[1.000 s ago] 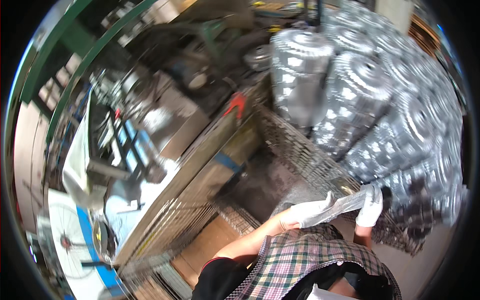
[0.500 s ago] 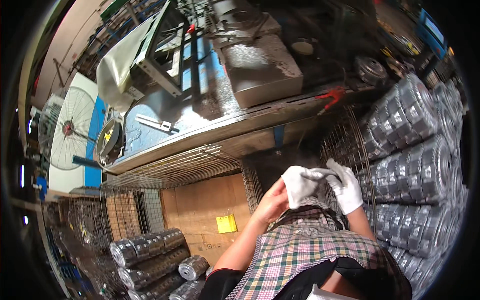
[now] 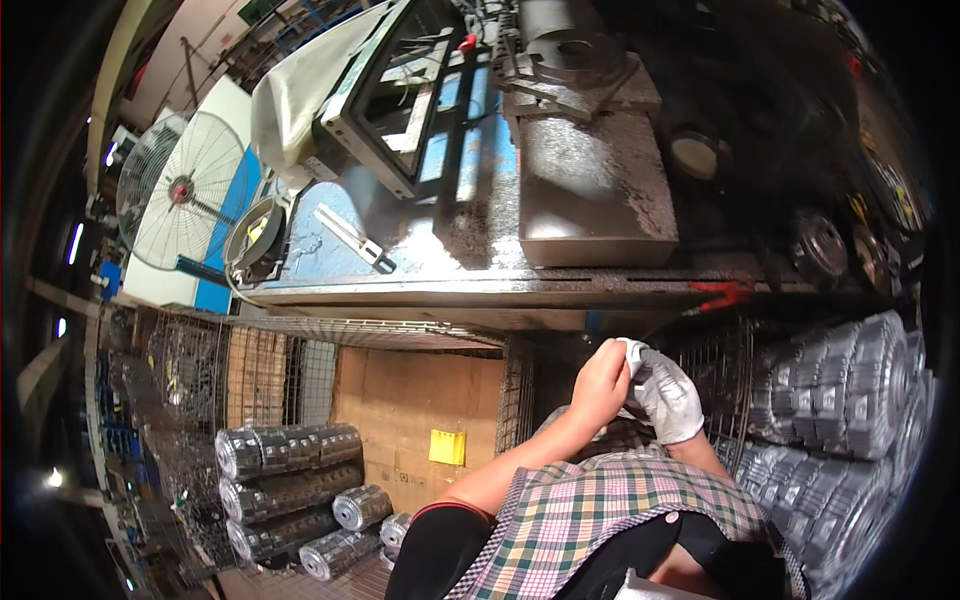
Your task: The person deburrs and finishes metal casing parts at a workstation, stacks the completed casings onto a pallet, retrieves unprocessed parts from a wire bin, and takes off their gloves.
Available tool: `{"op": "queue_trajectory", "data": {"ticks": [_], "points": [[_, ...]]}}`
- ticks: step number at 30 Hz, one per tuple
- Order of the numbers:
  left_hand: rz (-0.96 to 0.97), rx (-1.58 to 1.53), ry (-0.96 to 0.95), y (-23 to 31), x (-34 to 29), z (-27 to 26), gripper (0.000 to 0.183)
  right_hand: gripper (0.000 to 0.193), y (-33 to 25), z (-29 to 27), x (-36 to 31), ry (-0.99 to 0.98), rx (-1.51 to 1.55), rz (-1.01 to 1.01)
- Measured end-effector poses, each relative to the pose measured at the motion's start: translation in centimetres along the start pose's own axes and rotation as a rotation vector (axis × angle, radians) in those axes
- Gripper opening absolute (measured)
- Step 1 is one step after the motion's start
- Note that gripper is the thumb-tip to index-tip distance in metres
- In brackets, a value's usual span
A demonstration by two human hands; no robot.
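My left hand (image 3: 603,382) is bare, its fingers closed on white glove fabric (image 3: 632,353). Whether that fabric is a loose glove or the fingertips of the other hand's glove, I cannot tell. My right hand (image 3: 670,398) wears a white work glove, greyish over the fingers, and its curled fingers meet the left hand. What lies inside those fingers is hidden. Both hands are close together in front of my checked apron (image 3: 600,505), below the edge of the workbench (image 3: 450,290).
Stacked silver ribbed metal cylinders stand at the right (image 3: 830,390) and lower left (image 3: 290,445). A wire cage (image 3: 515,395) and cardboard panel (image 3: 415,395) are under the bench. On top are a metal block (image 3: 595,200), red-handled tool (image 3: 720,293) and pan (image 3: 258,235). A fan (image 3: 180,190) stands left.
The white glove that partly covered my left hand has come off its fingers, leaving it bare. Both hands have drawn closer together. The view has shifted, with the bench now level.
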State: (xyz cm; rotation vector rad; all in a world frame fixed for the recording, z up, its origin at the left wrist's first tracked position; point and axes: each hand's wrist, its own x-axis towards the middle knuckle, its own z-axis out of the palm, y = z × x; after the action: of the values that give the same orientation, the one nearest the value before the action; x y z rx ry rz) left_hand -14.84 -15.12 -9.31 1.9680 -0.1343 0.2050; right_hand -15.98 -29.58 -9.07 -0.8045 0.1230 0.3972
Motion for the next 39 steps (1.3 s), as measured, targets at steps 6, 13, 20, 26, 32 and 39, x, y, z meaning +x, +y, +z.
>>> {"op": "queue_trajectory", "data": {"ticks": [6,13,20,26,32,39], "points": [[-0.200,-0.225,0.360,-3.7,1.4,-5.6,0.018,0.051,1.1,5.0,5.8,-0.440,0.050,0.300],[-0.400,-0.523,0.803,-7.9,-0.8,-15.5,0.018,0.052,4.7,11.6,10.5,-0.603,-0.316,0.609],[-0.364,-0.592,0.923,-11.6,-1.2,-22.5,0.026,0.049,7.4,18.2,14.3,-0.743,-0.441,0.560],[-0.437,-0.431,0.978,-14.2,-2.0,-26.7,0.022,0.048,6.5,20.2,16.0,-0.763,-0.866,0.421],[-0.454,-0.493,0.973,-14.9,-1.3,-31.4,0.021,0.072,6.9,22.2,18.1,-0.623,-0.362,0.620],[-0.465,-0.890,0.757,-14.6,2.6,-33.3,0.032,0.075,8.4,24.8,23.3,-0.377,-0.595,0.101]]}}
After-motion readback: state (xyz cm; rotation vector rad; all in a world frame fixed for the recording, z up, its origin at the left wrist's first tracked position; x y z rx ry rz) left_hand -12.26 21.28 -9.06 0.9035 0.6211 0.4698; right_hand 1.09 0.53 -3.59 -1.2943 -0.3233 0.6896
